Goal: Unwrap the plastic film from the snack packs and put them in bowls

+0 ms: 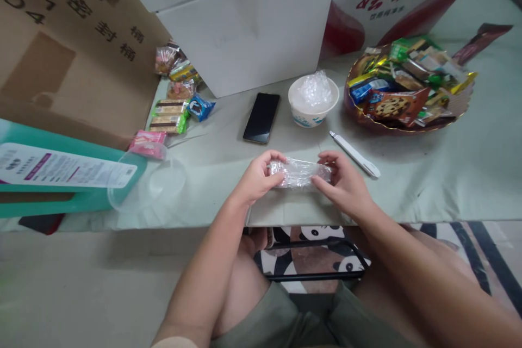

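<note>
Between my two hands, just above the table's front edge, is a small bundle of clear plastic wrap point(300, 173), crinkled and shiny. My left hand point(261, 175) grips its left end between thumb and fingers. At the right end, my right hand point(341, 180) pinches it the same way. Whether anything lies inside the wrap I cannot make out. Beyond the hands stands a paper bowl point(310, 118) with crumpled clear plastic point(316, 91) in it. A white utility knife point(354, 154) lies to the right of the bowl, close to my right hand.
A black phone point(261, 118) lies behind my left hand. At right stands a basket point(411, 129) heaped with wrapped snacks. Several snack packs point(169, 116) lie at left, near a clear plastic tub point(149, 187) and a green jug point(61, 196). Large boxes point(248, 27) line the back.
</note>
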Available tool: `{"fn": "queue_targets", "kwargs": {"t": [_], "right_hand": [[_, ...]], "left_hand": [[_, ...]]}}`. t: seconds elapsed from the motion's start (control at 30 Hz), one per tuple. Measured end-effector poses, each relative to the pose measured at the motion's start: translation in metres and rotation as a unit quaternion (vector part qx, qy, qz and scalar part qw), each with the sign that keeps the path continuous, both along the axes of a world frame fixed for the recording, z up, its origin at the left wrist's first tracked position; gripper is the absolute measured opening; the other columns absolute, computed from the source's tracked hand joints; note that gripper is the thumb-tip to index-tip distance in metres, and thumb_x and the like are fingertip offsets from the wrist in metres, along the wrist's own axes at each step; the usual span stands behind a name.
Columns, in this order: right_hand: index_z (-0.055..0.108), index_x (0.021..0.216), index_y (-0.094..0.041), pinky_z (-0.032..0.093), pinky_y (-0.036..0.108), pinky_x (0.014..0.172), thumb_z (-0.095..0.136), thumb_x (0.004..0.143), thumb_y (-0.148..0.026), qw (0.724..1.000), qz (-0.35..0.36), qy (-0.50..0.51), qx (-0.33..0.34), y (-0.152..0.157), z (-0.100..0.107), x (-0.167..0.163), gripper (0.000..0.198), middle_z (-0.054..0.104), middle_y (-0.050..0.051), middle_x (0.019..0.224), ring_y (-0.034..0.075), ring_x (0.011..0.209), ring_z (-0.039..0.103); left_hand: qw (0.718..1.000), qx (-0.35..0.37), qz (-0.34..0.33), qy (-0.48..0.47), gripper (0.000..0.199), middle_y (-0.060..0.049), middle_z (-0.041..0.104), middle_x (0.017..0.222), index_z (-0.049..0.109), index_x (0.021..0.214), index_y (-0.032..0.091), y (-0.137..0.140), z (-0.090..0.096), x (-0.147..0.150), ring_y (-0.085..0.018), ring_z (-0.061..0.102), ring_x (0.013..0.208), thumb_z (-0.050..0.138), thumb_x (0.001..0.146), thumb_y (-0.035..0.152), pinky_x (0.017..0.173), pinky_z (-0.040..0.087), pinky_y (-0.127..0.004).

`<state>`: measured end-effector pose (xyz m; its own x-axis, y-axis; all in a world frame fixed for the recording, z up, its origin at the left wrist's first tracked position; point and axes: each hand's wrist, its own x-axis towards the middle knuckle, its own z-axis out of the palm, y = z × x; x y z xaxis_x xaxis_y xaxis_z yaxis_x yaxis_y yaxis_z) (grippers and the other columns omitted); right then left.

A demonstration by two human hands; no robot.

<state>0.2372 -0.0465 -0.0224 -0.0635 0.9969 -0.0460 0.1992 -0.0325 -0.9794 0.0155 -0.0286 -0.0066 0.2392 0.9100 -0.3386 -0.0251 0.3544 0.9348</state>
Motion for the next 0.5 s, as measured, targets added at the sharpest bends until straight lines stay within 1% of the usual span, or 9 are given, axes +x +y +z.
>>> {"fn": "queue_targets", "kwargs": {"t": [0.07,0.17,0.23,0.3,0.33,0.37,0.4,0.43,0.5], "right_hand": [[0.058,0.113,-0.024,0.047,0.033,0.075,0.08,0.069,-0.037,0.997,0.006,0.059,-0.048,0.0,0.001,0.0,0.051,0.065,0.005,0.105,0.019,0.087,0.061],[0.058,0.088,-0.021,0.04,0.029,0.064,0.081,0.069,-0.047,0.977,0.08,0.127,-0.149,-0.001,0.006,-0.001,0.039,0.06,0.001,0.08,0.014,0.069,0.053],[0.055,0.078,-0.021,0.035,0.028,0.062,0.078,0.071,-0.051,0.974,0.056,0.146,-0.163,-0.002,0.009,-0.004,0.039,0.055,-0.002,0.069,0.012,0.062,0.047],[0.057,0.078,-0.02,0.034,0.028,0.063,0.078,0.07,-0.047,0.985,-0.011,0.118,-0.129,-0.003,0.01,-0.009,0.035,0.056,-0.003,0.069,0.011,0.063,0.047],[0.058,0.078,-0.02,0.034,0.028,0.063,0.079,0.069,-0.044,0.989,-0.033,0.094,-0.113,-0.005,0.01,-0.011,0.033,0.056,-0.003,0.07,0.011,0.064,0.047],[0.058,0.077,-0.02,0.033,0.027,0.063,0.079,0.069,-0.042,0.991,-0.04,0.077,-0.104,-0.006,0.01,-0.015,0.031,0.056,-0.003,0.069,0.011,0.063,0.046],[0.059,0.077,-0.02,0.033,0.027,0.063,0.079,0.069,-0.04,0.991,-0.033,0.081,-0.102,-0.008,0.009,-0.018,0.03,0.055,-0.004,0.067,0.011,0.062,0.045],[0.059,0.077,-0.021,0.034,0.027,0.063,0.079,0.07,-0.041,0.989,-0.015,0.107,-0.105,-0.009,0.008,-0.022,0.03,0.054,-0.004,0.066,0.011,0.061,0.045],[0.059,0.08,-0.022,0.039,0.028,0.065,0.08,0.071,-0.044,0.973,0.031,0.194,-0.119,-0.012,0.005,-0.029,0.031,0.057,-0.004,0.069,0.012,0.063,0.049]], "left_hand": [[0.999,0.016,-0.029,-0.024,0.036,-0.001,0.062,0.098,0.061,0.101,0.02,-0.002,-0.002,0.002,-0.007,0.055,0.063,0.08,0.071,0.024,0.06,0.05,-0.022],[0.996,0.061,-0.036,-0.055,0.044,-0.005,0.063,0.115,0.058,0.11,0.024,-0.002,-0.008,0.006,-0.013,0.062,0.079,0.079,0.072,0.028,0.068,0.055,-0.027],[0.986,0.152,0.061,0.023,0.044,-0.007,0.063,0.119,0.057,0.112,0.025,-0.002,-0.012,0.008,-0.016,0.065,0.092,0.076,0.072,0.025,0.077,0.056,-0.031],[0.934,0.273,0.178,0.15,0.031,-0.006,0.064,0.11,0.06,0.105,0.023,-0.004,-0.014,0.009,-0.018,0.064,0.098,0.07,0.075,0.022,0.087,0.055,-0.035],[0.902,0.324,0.203,0.198,0.023,-0.006,0.065,0.105,0.061,0.1,0.022,-0.006,-0.013,0.01,-0.019,0.064,0.1,0.068,0.077,0.022,0.092,0.053,-0.037],[0.884,0.36,0.197,0.226,0.018,-0.007,0.067,0.103,0.063,0.097,0.021,-0.009,-0.011,0.01,-0.021,0.064,0.102,0.066,0.079,0.023,0.096,0.052,-0.039],[0.883,0.374,0.164,0.233,0.017,-0.007,0.068,0.104,0.064,0.097,0.021,-0.012,-0.008,0.01,-0.022,0.064,0.104,0.066,0.081,0.025,0.098,0.051,-0.04],[0.898,0.362,0.117,0.222,0.02,-0.008,0.07,0.108,0.066,0.1,0.02,-0.016,-0.005,0.009,-0.022,0.065,0.105,0.067,0.082,0.028,0.099,0.051,-0.04],[0.947,0.273,0.017,0.168,0.034,-0.01,0.072,0.114,0.067,0.11,0.018,-0.022,-0.001,0.009,-0.023,0.067,0.103,0.07,0.081,0.036,0.093,0.053,-0.038]]}}
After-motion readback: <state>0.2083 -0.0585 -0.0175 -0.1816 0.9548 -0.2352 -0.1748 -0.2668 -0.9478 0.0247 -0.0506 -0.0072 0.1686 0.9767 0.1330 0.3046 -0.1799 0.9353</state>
